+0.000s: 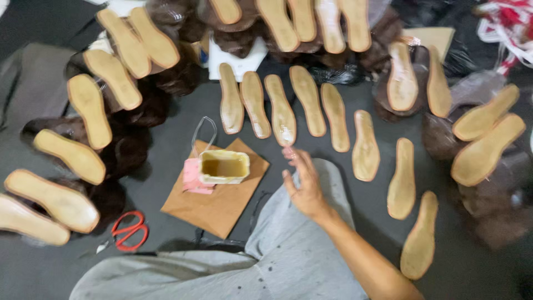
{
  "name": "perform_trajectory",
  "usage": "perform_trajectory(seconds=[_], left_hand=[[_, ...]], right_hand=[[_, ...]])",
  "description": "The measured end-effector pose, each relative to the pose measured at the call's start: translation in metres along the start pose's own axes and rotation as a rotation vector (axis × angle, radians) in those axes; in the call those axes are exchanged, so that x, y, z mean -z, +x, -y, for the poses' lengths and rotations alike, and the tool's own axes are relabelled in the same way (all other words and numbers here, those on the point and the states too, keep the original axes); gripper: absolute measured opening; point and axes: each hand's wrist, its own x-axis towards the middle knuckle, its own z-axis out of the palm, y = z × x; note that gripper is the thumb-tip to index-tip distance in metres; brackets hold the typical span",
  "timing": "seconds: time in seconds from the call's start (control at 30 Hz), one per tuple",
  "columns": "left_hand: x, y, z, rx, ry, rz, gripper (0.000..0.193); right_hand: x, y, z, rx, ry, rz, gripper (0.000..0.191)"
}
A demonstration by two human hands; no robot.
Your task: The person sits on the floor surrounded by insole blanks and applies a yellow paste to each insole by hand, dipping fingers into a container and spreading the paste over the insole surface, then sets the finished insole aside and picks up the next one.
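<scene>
Tan foot-shaped shoe insoles lie sole-up in a loose arc across the dark floor; the nearest one (281,116), glossy as if coated, sits just above the right hand (302,183) at the frame's centre. That hand is empty, fingers spread and relaxed, hovering over a grey-trousered knee (311,244). The left hand is out of view. A yellowish square tub of amber glue (223,166) rests on brown cardboard (214,205) centre-left, with red-handled scissors (129,230) at lower left. Several middle insoles look shiny, so coating seems partly done; the matte ones at right appear left.
</scene>
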Motion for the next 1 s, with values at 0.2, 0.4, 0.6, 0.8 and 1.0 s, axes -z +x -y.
perform_trajectory(seconds=[0.2,0.4,0.6,0.8,1.0], left_hand=[[0.048,-0.051,0.077,-0.094,0.266,-0.135,0.068],[0.084,-0.148,0.119,0.230,0.608,0.066,0.069],[0.105,-0.133,0.133,0.140,0.285,-0.077,0.070],[0.150,-0.100,0.043,0.375,-0.692,-0.111,0.044],[0.112,-0.109,-0.042,0.646,-1.799,0.534,0.062]], right_hand=[[-0.069,-0.007,0.041,0.152,-0.056,0.288,0.061],[-0.093,-0.010,0.047,0.178,-0.093,0.407,0.062],[-0.101,-0.006,0.030,0.165,-0.261,0.426,0.067],[-0.100,0.031,0.000,0.168,-0.307,0.498,0.093],[-0.106,0.039,-0.006,0.224,-0.307,0.582,0.088]])
